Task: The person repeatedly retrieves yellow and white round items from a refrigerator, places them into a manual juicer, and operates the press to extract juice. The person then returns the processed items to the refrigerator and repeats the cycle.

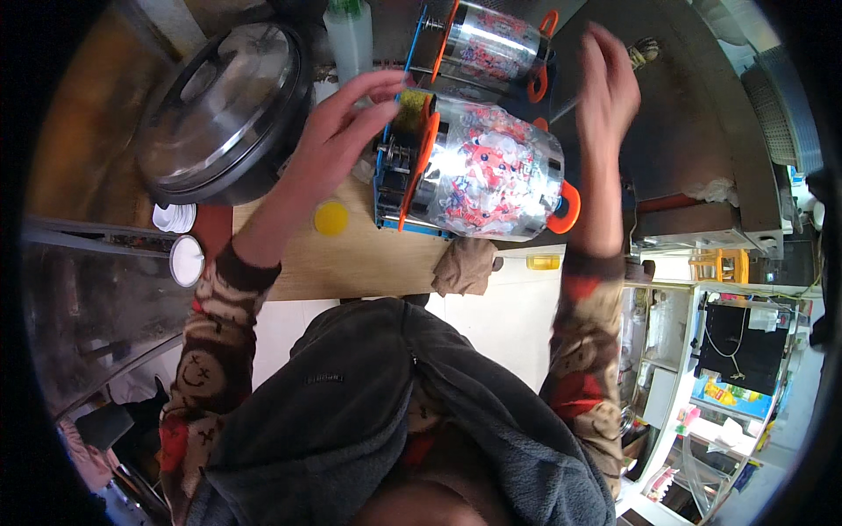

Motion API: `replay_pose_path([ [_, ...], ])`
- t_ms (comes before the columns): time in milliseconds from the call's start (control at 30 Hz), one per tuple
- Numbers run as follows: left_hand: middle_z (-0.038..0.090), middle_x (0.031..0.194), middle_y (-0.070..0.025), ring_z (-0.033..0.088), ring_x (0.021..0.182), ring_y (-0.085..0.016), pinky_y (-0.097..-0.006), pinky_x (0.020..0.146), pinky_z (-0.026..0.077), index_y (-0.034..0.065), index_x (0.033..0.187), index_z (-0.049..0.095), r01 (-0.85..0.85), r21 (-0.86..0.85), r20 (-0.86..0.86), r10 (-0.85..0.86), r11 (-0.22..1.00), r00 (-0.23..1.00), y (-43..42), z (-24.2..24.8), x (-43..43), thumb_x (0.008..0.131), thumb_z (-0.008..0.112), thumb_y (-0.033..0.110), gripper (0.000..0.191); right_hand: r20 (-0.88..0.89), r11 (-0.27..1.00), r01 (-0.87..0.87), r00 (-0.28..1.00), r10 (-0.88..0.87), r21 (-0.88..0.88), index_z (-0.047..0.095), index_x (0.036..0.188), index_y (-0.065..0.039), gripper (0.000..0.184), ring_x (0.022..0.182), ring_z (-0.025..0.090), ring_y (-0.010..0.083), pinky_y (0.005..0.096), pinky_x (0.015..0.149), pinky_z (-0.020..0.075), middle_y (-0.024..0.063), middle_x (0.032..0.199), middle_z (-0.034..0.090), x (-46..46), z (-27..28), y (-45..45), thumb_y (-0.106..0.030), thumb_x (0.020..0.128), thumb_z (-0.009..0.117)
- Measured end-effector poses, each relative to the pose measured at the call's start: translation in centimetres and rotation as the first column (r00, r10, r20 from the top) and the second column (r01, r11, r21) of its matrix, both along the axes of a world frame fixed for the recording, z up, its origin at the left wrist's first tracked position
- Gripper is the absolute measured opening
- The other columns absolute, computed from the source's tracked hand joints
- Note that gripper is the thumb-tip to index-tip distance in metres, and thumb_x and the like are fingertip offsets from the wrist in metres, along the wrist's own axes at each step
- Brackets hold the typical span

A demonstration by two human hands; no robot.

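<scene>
My left hand (352, 125) is raised beside the left end of a large roll of printed plastic film (493, 167), fingers apart; whether it touches the blue frame there cannot be told. That roll sits sideways between orange plastic discs and handles (564, 207) on a blue metal holder (388, 220). A smaller roll of printed film (493, 43) lies behind it on a similar holder. My right hand (608, 92) is blurred, in the air to the right of both rolls, with nothing visible in it.
A lidded metal pot (227, 112) stands left, near stacked white cups (174, 218) and a white bowl (187, 260). A yellow disc (331, 218) lies on the wooden table (355, 269). Crumpled brown paper (464, 266) is at its front edge. A whitish bottle (348, 39) stands behind.
</scene>
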State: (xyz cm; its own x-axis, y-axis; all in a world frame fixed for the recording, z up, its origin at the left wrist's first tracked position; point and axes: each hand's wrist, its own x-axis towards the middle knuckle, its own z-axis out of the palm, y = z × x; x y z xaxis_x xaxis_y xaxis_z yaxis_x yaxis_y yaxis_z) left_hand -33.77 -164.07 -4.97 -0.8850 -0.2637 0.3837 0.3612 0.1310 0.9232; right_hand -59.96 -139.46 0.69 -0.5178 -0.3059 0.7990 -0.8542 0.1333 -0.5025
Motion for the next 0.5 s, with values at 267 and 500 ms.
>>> replay_pose_path([
  [267,0.056,0.142,-0.0119,0.055,0.128,-0.02,-0.0314,0.108,0.042,0.0067,0.146,0.053,0.323,-0.263,0.265,-0.253,0.909,0.93,0.1,4.5,-4.0,0.103,0.059,0.041,0.056,-0.145,0.668,0.427,0.889,-0.435,0.609,0.075,0.107,-0.003,0.058,0.091,0.073,0.0372,0.0472,0.083,0.0562,0.0187,0.091,0.076,-12.8,0.0,-8.3,-0.056,0.084,0.074],
  [500,0.037,0.156,-0.0219,0.042,0.141,-0.033,-0.0409,0.116,0.038,-0.0001,0.159,0.025,0.21,-0.539,0.218,-0.106,0.815,0.97,0.4,3.4,-1.6,0.077,0.082,0.055,0.115,-0.067,0.913,0.31,0.95,-0.304,0.263,0.064,0.093,0.002,0.023,0.075,0.063,0.0385,0.0442,0.068,0.051,0.0191,0.083,0.067,-0.3,0.9,-3.8,-0.015,0.086,0.077],
])
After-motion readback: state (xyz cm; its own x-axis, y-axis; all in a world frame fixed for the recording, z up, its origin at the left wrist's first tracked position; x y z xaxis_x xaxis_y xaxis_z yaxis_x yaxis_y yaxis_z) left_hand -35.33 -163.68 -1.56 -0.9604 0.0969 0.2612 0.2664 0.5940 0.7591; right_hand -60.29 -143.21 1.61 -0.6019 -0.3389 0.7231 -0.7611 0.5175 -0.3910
